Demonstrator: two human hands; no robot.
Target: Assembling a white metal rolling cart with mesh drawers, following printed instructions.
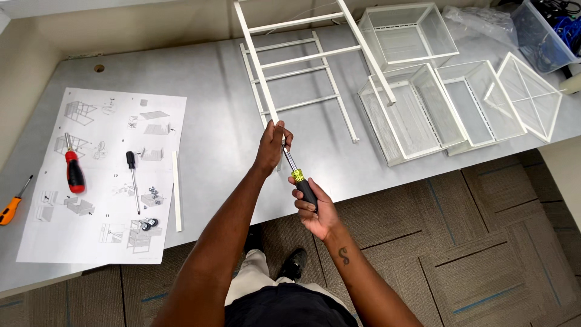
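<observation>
My right hand (316, 209) grips the black and yellow handle of a screwdriver (298, 177) whose shaft points up at the near end of a white metal frame (302, 60) lying on the grey table (212, 121). My left hand (270, 147) pinches that end of the frame's rail, right at the screwdriver's tip. The tip itself is hidden by my fingers.
A large instruction sheet (103, 175) lies at the left with a red-handled screwdriver (74, 169), a black screwdriver (132, 178), a white rod (177, 191), small screws (155, 195) and two castors (148, 224). An orange screwdriver (11, 207) lies far left. Several white mesh baskets (417, 109) stand at the right.
</observation>
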